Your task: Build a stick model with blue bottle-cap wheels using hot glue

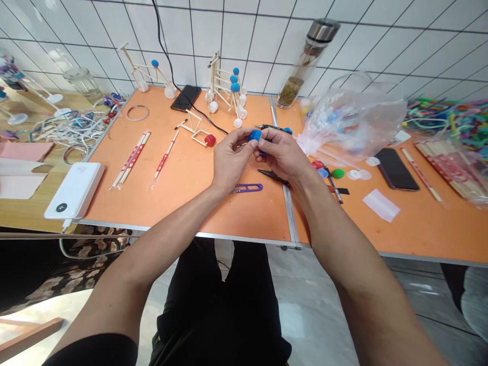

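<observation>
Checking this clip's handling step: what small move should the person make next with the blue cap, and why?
Probably turn the blue cap slightly in the left hand, toward the dark tool. Both hands are at the cap, and the tool's end sits close by, at the right hand.

White tiles with dark grout line the wall, and a black cable runs down them to the tables. Two orange tables with metal edges stand end to end against it, a wooden table off to the left. Below, a grey stone floor gleams under bright, even light.
</observation>
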`<state>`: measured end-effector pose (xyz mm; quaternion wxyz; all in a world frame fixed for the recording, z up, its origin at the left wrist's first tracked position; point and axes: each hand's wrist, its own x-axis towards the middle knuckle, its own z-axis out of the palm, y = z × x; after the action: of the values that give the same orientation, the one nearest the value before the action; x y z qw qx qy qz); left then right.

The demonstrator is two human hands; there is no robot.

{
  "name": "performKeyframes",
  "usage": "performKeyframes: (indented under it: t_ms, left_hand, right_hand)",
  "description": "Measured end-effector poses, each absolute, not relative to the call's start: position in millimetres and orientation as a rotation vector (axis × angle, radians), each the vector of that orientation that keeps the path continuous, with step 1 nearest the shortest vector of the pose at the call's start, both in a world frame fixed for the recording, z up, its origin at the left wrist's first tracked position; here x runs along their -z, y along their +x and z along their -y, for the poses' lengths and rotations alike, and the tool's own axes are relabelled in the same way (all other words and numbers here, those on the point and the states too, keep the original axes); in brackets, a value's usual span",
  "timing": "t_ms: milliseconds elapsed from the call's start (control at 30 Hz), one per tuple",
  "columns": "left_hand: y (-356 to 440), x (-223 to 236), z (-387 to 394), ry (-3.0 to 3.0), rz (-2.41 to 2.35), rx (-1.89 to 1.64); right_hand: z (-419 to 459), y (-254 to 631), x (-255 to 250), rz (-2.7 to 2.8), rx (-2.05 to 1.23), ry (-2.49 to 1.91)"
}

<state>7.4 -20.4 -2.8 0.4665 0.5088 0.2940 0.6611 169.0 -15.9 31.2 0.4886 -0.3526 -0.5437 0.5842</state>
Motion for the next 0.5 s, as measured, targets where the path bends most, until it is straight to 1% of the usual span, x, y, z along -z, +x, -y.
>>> performKeyframes:
  t_ms: [133, 367, 433, 500]
  left_hand:
    - [4.9, 8.5, 16.9, 1.315, -0.714, -1.622]
    - [1.9, 14.3, 12.0, 1.408, -0.752, -1.668]
    - [2.0, 13.9, 13.3, 1.426, -0.781, -1.677]
    - [2.2, 13.4, 15.6, 1.437, -0.815, -1.688]
  right_hand:
    - [13.3, 173.1, -28.1, 1.475, -1.183, -0.912]
    - [18.1, 168.3, -26.7, 1.809, -0.311, -1.078]
    - [21.3, 165.3, -27.9, 1.86, -0.175, -1.087]
    - [23.8, 162.5, -30.2, 1.864, -0.147, -1.105]
